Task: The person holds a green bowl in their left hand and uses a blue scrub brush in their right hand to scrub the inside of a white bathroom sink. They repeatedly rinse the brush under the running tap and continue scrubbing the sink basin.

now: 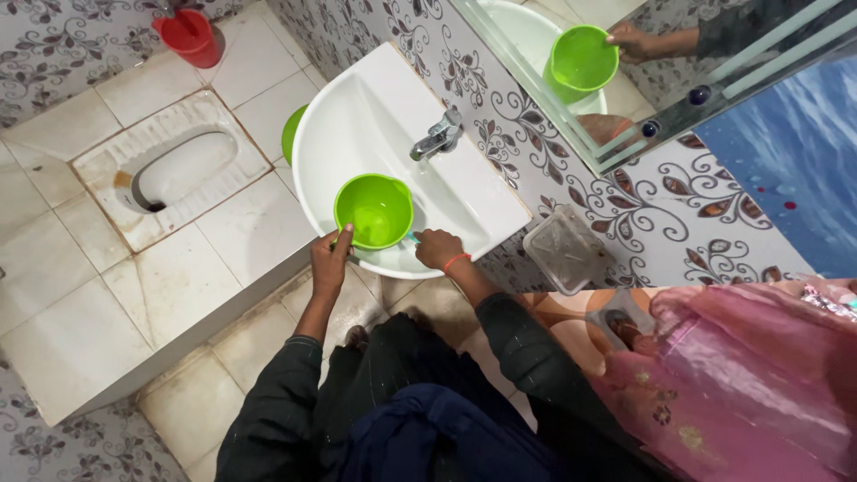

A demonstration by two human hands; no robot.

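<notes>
Left hand point(330, 254) grips green mug point(373, 211) rim | right hand point(439, 249) closed on handle | basin point(375, 107) front edge

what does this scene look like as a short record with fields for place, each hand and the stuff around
place: tiled bathroom, seen from above
left hand: grips the rim of a green mug held over the white sink
right hand: closed, resting on the sink's front edge beside the mug; whether it holds something I cannot tell
tap: metal, at the wall side of the sink
floor: squat toilet, red mug in the far corner
wall: mirror showing the green mug
nearby: pink cloth on the right
</notes>
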